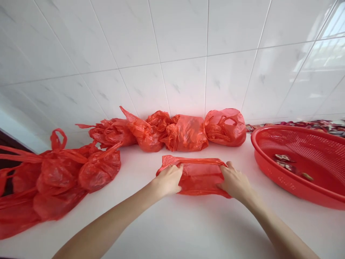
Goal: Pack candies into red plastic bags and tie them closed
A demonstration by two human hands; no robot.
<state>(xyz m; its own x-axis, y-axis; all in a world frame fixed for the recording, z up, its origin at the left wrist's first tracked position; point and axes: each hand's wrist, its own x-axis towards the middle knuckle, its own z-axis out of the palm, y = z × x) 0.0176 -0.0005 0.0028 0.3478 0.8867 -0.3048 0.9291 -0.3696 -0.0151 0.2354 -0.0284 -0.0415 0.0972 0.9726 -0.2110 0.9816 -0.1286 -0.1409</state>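
Observation:
A thin red plastic bag (201,176) is spread between my two hands on the white tabletop, its mouth stretched wide toward me. My left hand (169,179) grips the bag's left side, with the thumb raised at the upper edge. On the opposite side, my right hand (234,181) has its thumb and fingers closed on the plastic. Some fingertips of both hands are hidden inside or behind the bag. No contents show in it. Right of my right hand stands a red plastic basket (280,180), holding a few small wrapped packets (285,165).
Several filled red bags (185,133) line the tiled wall (180,43) at the back. More tied red bags (59,176) crowd the left side of the white table (167,230). Behind the basket lies a strip of small dark-red packets (320,125).

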